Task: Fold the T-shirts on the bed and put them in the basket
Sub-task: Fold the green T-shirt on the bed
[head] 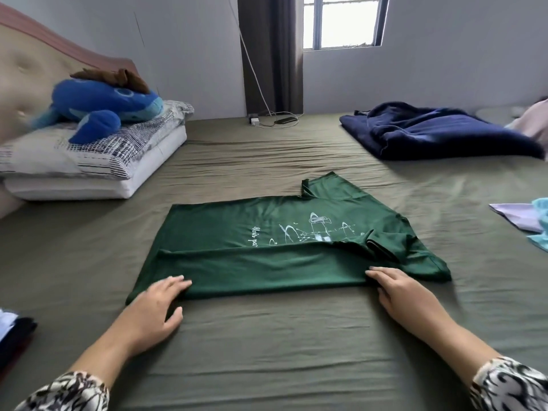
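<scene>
Olive-green sheets covered the wide bed (pixel 267 351), which ran back to a grey wall with a window (pixel 344 22) and a dark curtain (pixel 271 54). At the far left, a blue plush toy (pixel 100 105) lay on stacked pillows (pixel 89 164) against the headboard. At the left edge, near the person, sat a dark folded pile (pixel 14 336).

In the middle lay the green T-shirt (pixel 281 250), spread sideways with its near long edge folded over toward the centre, partly covering the white print. The left hand (pixel 154 310) rested on the shirt's near-left corner, fingers (pixel 175 284) straight and slightly spread on the cloth, thumb out on the sheet. The right hand (pixel 403 295) lay flat at the near-right end of the fold, its fingers close together and pressing the edge down, just beside the tucked sleeve.

Farther back on the right lay a crumpled navy garment (pixel 439 132), well apart from the green shirt. At the right edge were lilac and turquoise clothes (pixel 525 221).
</scene>
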